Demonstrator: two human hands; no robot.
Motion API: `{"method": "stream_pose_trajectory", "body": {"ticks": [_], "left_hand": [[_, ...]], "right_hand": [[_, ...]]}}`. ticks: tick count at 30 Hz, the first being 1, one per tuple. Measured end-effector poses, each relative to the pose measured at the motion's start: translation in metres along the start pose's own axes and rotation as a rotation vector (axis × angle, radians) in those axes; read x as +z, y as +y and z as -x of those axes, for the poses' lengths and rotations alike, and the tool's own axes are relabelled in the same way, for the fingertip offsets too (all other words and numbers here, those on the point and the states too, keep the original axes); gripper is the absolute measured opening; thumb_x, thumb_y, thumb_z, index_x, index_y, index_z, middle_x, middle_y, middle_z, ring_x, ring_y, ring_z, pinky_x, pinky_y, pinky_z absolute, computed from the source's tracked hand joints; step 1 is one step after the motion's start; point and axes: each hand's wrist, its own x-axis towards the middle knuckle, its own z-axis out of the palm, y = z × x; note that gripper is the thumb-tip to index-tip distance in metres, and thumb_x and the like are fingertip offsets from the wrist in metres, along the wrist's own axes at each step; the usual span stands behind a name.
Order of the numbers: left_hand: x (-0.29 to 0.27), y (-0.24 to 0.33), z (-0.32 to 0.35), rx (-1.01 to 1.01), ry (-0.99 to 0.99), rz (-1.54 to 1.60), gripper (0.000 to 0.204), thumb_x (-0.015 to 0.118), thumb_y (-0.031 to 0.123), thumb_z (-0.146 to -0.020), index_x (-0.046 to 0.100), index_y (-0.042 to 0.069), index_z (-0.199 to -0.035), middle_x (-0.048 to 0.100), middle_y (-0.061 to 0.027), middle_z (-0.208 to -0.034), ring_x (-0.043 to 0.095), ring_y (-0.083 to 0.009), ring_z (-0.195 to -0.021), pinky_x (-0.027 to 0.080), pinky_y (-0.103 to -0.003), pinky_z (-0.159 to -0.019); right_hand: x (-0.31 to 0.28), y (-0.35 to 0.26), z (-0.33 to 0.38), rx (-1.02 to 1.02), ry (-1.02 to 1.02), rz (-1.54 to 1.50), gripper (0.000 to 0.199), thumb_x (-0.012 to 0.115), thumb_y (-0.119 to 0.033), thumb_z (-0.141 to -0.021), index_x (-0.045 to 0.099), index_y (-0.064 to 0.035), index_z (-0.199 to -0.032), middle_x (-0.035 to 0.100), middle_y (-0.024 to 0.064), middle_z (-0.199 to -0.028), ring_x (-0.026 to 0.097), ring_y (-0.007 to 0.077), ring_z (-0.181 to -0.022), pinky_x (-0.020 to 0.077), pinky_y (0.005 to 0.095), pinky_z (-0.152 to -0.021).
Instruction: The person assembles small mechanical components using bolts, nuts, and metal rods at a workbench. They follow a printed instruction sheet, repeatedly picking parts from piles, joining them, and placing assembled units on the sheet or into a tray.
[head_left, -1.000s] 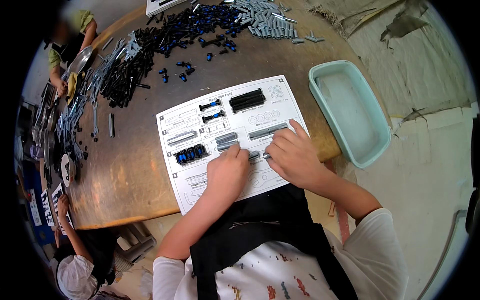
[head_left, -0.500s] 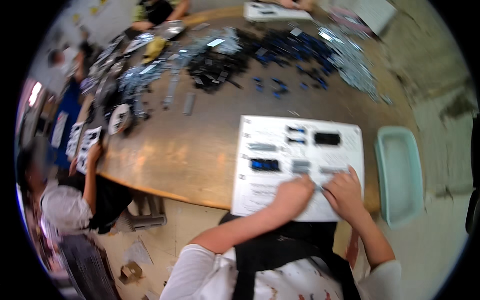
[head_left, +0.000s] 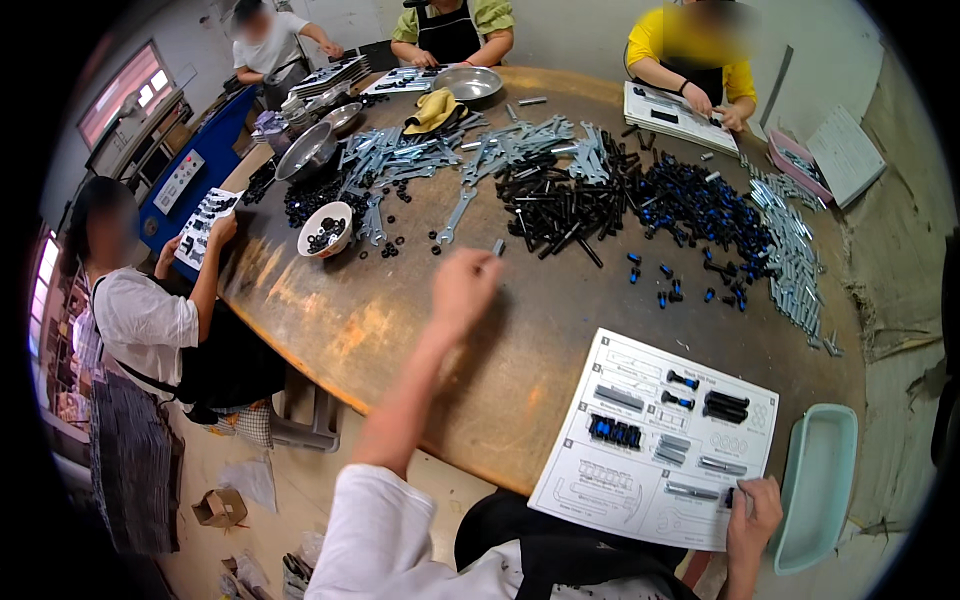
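Note:
My left hand [head_left: 465, 290] reaches out over the table, its fingers curled and blurred, so I cannot tell whether they hold anything. Just past its fingertips is a small silver cylinder [head_left: 498, 246]. At the lower right edge of a white printed card [head_left: 560, 490], my right hand [head_left: 754, 512] has its fingers curled closed, with a small dark piece [head_left: 730, 496] by the fingertips. On the card lie black bolts [head_left: 726, 406], blue-banded bolts [head_left: 615, 432], a silver rod [head_left: 620, 397], short silver cylinders [head_left: 671, 450] and slim silver pins [head_left: 692, 491].
Heaped across the table are open-end wrenches [head_left: 458, 215], long black bolts [head_left: 560, 205], blue-banded bolts [head_left: 700, 205] and silver pins [head_left: 790, 250]. A bowl of black nuts [head_left: 325, 230] stands left. A pale green bin [head_left: 817, 490] is at right. Several co-workers sit or stand around.
My left hand has left the card and stretched forward and left over the table. My right hand has shifted to the card's lower right edge. The view has turned, placing the card lower right.

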Motion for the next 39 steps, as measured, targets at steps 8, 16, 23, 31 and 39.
{"method": "stream_pose_trajectory", "body": {"ticks": [8,16,23,31,39], "left_hand": [[-0.071,-0.168,-0.118,-0.576,0.023,-0.74,0.035,0.065,0.033,-0.088,0.072,0.003,-0.105,0.07,-0.018,-0.109,0.069,-0.0347,-0.102,0.056,-0.045,-0.084],[-0.062,-0.172,-0.147,-0.697,-0.022,-0.688,0.033,0.068,0.026,-0.084,0.072,0.003,-0.107,0.069,-0.0186,-0.116,0.068,-0.0331,-0.107,0.056,-0.042,-0.086],[-0.055,-0.175,-0.161,-0.657,-0.125,-0.778,0.038,0.065,0.024,-0.083,0.07,0.001,-0.113,0.067,-0.0183,-0.122,0.066,-0.0323,-0.113,0.055,-0.042,-0.088],[-0.088,-0.206,-0.163,-0.782,-0.035,-0.289,0.04,0.066,0.02,-0.078,0.07,-0.001,-0.111,0.071,-0.0176,-0.11,0.07,-0.0258,-0.095,0.055,-0.035,-0.078],[-0.041,0.07,-0.051,-0.001,-0.739,0.356,0.03,0.067,0.007,-0.088,0.068,0.002,-0.117,0.069,-0.0044,-0.096,0.062,-0.0132,-0.087,0.051,-0.029,-0.074]], "right_hand": [[0.013,-0.021,-0.002,0.139,-0.018,-0.044,0.008,0.064,0.006,-0.074,0.063,0.0024,-0.081,0.06,0.014,-0.076,0.058,0.0284,-0.071,0.0456,0.035,-0.067],[0.031,-0.043,-0.017,0.075,-0.083,-0.068,0.009,0.066,0.006,-0.072,0.065,0.0004,-0.079,0.062,0.013,-0.074,0.061,0.0295,-0.072,0.0474,0.0355,-0.067],[0.036,-0.046,-0.017,0.104,-0.085,-0.084,0.01,0.067,0.006,-0.071,0.066,0.0001,-0.078,0.063,0.0133,-0.074,0.062,0.0295,-0.072,0.0481,0.0359,-0.067],[0.027,-0.048,-0.034,0.029,-0.078,-0.08,0.011,0.067,0.006,-0.07,0.065,0.0001,-0.079,0.064,0.0138,-0.075,0.062,0.0307,-0.073,0.0485,0.0369,-0.068],[0.018,-0.111,-0.149,-0.544,-0.028,0.291,0.05,0.078,-0.016,-0.066,0.064,-0.0078,-0.113,0.065,0.0121,-0.113,0.058,0.0322,-0.111,0.0404,0.0544,-0.099]]}}
